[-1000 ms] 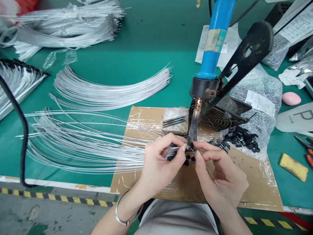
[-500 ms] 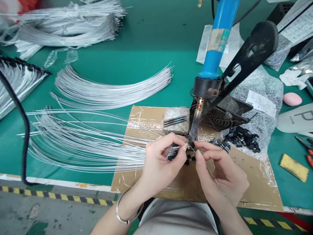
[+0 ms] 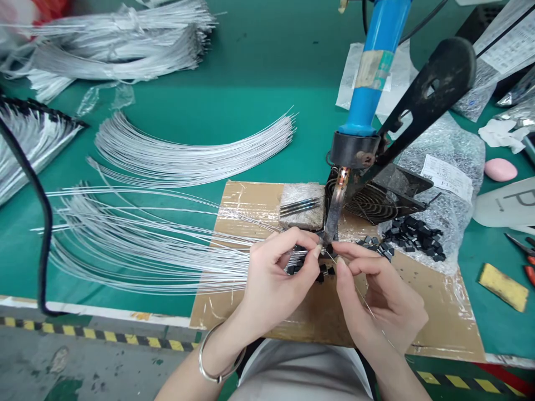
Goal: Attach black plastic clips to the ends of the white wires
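A blue-handled soldering iron hangs in a black holder, its tip pointing down between my hands. My left hand pinches at the tip; what lies between its thumb and finger is too small to make out. In my right hand a thin solder wire is held between thumb and fingers, its end near the iron tip. White wires run from the left to behind my left hand. Small black connectors lie under the hands on the brown cardboard.
A curved white wire bundle lies behind. Beside the iron are a fan and a block with dark rods. On the right are black connectors on bubble wrap, a yellow sponge and pliers. A black cable arches at left.
My right hand has shifted very slightly to the right with the solder wire. My left hand has stayed almost still.
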Demonstrator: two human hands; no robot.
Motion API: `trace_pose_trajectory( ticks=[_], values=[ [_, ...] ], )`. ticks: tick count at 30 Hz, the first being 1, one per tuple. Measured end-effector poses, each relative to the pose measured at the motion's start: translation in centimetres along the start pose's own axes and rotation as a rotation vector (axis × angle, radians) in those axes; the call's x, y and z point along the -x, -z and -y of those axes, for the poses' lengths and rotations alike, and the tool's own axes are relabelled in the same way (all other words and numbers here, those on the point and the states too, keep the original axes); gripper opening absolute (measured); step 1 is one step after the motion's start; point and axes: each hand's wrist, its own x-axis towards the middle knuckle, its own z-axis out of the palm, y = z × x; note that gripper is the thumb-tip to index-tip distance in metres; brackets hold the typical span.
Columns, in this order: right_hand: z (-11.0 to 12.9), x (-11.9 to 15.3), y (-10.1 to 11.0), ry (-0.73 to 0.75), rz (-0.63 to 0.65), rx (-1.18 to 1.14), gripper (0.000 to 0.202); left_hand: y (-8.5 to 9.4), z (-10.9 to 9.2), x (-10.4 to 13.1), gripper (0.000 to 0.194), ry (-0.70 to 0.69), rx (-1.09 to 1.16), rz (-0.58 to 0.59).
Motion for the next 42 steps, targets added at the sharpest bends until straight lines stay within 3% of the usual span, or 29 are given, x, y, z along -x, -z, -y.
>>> trace_pose_trajectory(
  ticks=[42],
  values=[
    [-0.14, -0.17, -0.45, 0.136, -0.054, 0.098, 0.022, 0.07, 0.22, 0.16, 0.014, -0.008, -0.016, 0.007]
  ],
)
